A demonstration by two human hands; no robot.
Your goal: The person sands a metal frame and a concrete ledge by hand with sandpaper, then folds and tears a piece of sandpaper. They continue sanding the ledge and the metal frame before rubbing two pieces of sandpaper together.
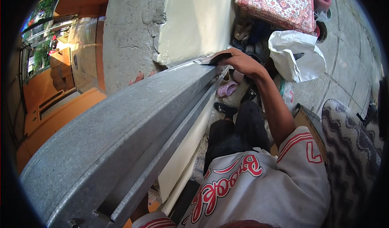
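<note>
The long grey metal beam ran slantwise from close to the camera up to the pale wall, and its far end was by the bottom edge of that wall. The rough grey concrete was beside the wall, and its edge was bumpy. On the beam's right side was a long, narrow gap with a thin metal lip next to it. The most open room was on the grey floor, to the right past the white bag. Shoes and other things were crowded near the wall, with a pink clog close to the beam. The white bag's mouth was open, and something dark poked up in it. The beam looked dull and speckled on top, with a few light marks. The right hand was at the far end of the beam, fingers closed in a narrow pinch on a thin, flat black piece, which lay low over the metal. Fingertips of the left hand peeked out past the beam's other side; the rest was hidden, so I could not tell how tight its grip was or what it held.
</note>
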